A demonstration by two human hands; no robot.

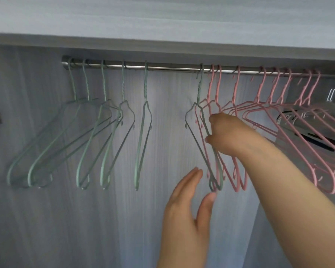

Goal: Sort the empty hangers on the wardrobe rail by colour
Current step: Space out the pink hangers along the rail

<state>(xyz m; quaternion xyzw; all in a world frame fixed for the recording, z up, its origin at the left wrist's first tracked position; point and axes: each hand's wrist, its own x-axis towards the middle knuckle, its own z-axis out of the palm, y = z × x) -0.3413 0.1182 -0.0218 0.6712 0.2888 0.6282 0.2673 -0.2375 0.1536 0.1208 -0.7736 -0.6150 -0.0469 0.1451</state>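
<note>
A metal rail point(172, 67) runs across the wardrobe under a shelf. Several green hangers point(104, 136) hang on its left part, spaced apart. Several pink hangers point(278, 117) crowd its right part. One more green hanger point(198, 93) hangs at the left edge of the pink group, its hook still on the rail. My right hand point(226, 134) grips this green hanger's front arm with fingers curled around the wire. My left hand point(188, 206) is below it, fingers apart, thumb tip just under the hanger's lower end, holding nothing.
A grey wood-grain back panel point(162, 209) lies behind the hangers. The shelf edge point(162, 45) sits just above the rail. A gap on the rail separates the green group from the pink one. Clear plastic-wrapped items point(317, 120) sit at the far right behind the pink hangers.
</note>
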